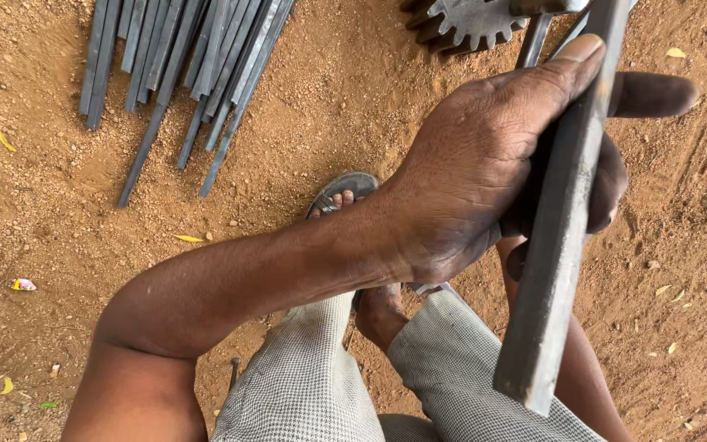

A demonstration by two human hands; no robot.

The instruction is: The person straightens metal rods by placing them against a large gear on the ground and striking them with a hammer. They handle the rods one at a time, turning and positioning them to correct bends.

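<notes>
A flat grey metal bar (562,237) stands nearly upright, high above the dirt ground (59,237). The left hand (484,164) wraps it, forearm crossing from lower left, thumb pressed along its edge. The right hand (607,184), mostly hidden behind, curls fingers around it, one finger pointing right.

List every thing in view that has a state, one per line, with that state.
left hand: closed around the flat metal bar, thumb along its edge
flat metal bar: held off the ground, tilted
right hand: mostly hidden behind the bar; grip unclear
metal strips: lying loose in a pile on the dirt
toothed gear: resting on the ground, partly cut off
sandal: worn on a foot
</notes>
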